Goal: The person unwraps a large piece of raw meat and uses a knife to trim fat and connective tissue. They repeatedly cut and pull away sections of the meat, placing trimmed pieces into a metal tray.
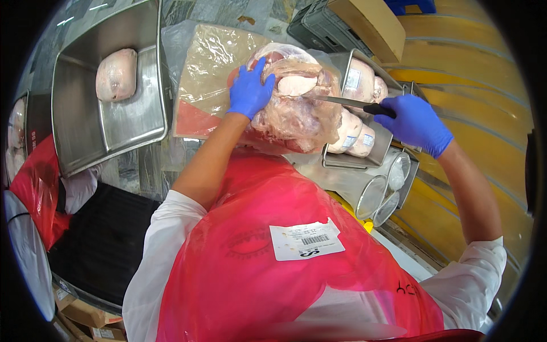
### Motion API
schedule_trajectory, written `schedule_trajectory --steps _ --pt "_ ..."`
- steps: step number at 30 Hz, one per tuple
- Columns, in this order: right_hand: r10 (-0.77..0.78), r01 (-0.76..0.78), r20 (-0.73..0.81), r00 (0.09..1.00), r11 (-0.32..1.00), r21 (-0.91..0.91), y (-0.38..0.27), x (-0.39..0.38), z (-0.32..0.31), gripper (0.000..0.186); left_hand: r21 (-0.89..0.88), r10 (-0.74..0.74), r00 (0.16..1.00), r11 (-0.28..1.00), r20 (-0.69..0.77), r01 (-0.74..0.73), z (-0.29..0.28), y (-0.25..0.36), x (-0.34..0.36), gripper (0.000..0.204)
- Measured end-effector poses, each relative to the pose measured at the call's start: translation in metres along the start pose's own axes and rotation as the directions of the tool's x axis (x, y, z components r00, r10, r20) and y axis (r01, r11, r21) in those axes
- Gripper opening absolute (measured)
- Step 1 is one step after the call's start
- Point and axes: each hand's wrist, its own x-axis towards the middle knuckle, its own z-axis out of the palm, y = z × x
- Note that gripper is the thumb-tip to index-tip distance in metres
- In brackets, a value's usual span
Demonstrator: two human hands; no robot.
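Observation:
A large piece of raw meat (288,122), pink with pale fat and a white oval patch, lies on clear plastic in front of me. Blue-gloved, my left hand (250,90) presses on its left side with the fingers spread. My right hand (415,124), gloved the same way, grips the black handle of a knife (350,102). The blade points left, and its tip reaches the meat beside the white patch; whether it has entered the flesh I cannot tell. Under the meat's left side shows a brown, plastic-covered sheet (211,65) with a red corner.
At left, a deep metal tub (137,117) holds one wrapped meat piece (117,75). Right of the meat, a metal tray (348,162) carries several labelled packages (360,80). Clear tubes (373,194) lie nearer me. Behind are a grey crate (325,28) and a cardboard box (370,25). Another person's red apron (40,182) shows at far left.

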Motion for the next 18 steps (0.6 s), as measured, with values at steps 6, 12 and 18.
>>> schedule_trajectory --steps 6,12,18 --pt "0.139 -0.051 -0.273 0.952 0.951 0.305 0.001 -0.035 0.137 0.038 -0.001 0.02 0.999 1.0 -0.04 -0.02 0.002 0.003 -0.002 0.058" --pt "0.414 -0.104 -0.366 0.833 0.768 0.631 -0.037 -0.038 0.279 0.048 0.029 0.009 1.0 1.0 -0.025 -0.008 -0.001 0.008 -0.001 0.055" --pt "0.524 0.018 -0.532 0.665 0.701 0.712 -0.081 -0.009 0.375 0.053 0.018 -0.003 1.0 1.0 0.011 0.003 -0.005 0.011 0.001 0.057"
